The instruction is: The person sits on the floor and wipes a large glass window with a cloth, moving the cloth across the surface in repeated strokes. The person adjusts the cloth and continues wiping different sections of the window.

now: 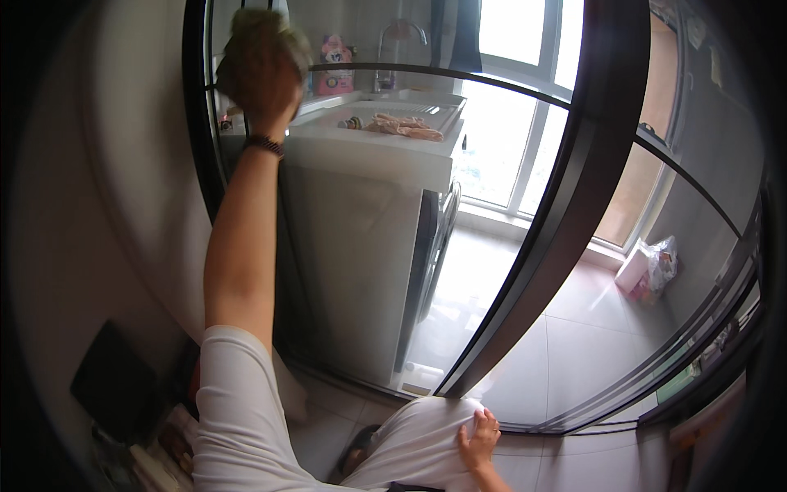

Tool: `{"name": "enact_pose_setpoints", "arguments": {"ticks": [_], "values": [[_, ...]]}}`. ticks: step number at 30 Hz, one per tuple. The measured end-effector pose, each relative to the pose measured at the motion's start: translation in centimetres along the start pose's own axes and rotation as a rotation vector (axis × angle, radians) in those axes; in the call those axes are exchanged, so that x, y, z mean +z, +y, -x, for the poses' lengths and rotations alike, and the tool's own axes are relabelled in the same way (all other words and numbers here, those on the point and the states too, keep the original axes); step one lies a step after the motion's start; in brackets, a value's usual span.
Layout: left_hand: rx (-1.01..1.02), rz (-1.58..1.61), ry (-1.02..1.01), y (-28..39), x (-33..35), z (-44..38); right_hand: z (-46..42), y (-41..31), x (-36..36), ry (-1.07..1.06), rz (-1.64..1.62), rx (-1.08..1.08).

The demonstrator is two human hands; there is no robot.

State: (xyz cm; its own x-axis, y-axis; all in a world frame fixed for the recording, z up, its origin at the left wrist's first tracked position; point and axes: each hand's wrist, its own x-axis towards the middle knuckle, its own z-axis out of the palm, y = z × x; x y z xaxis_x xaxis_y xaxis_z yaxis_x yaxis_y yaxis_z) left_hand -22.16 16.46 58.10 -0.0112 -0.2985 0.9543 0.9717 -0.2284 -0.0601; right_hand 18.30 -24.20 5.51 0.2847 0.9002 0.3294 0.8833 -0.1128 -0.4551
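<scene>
My left hand is raised at the upper left and blurred. It holds a greenish-brown cloth up against the glass of a black-framed sliding door. A dark bracelet circles that wrist. Lower down, my right hand rests on my knee in pale trousers, with nothing in it and its fingers a little apart. Behind the glass stands a front-loading washing machine under a white sink counter. Crumpled beige gloves or cloth lie on that counter.
A chrome faucet and a pink detergent pouch stand at the back of the counter. Beyond the doorway, a plastic bag sits on the tiled floor. The floor track crosses at lower right. A dark panel-like object is at lower left.
</scene>
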Motion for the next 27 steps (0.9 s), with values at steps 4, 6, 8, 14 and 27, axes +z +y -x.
{"name": "enact_pose_setpoints", "arguments": {"ticks": [4, 6, 8, 14, 27], "values": [[0.027, -0.165, 0.03, 15.2, -1.3, -5.7, 0.2, 0.2, 0.3, 0.002, -0.004, 0.002], [-0.006, 0.063, -0.104, 23.1, -6.1, -9.1, 0.3, 0.5, -0.1, -0.004, -0.012, 0.018], [0.126, 0.288, 0.13, 24.8, -1.5, -6.1, 0.0, -0.6, 0.3, -0.028, -0.062, -0.023], [0.342, 0.516, -0.181, 30.4, -5.8, 0.8, 0.5, -0.6, -0.1, 0.018, -0.029, -0.009], [0.393, -0.094, -0.057, 10.3, -0.7, -7.9, 0.6, 0.1, 0.0, -0.004, -0.006, -0.008]]}}
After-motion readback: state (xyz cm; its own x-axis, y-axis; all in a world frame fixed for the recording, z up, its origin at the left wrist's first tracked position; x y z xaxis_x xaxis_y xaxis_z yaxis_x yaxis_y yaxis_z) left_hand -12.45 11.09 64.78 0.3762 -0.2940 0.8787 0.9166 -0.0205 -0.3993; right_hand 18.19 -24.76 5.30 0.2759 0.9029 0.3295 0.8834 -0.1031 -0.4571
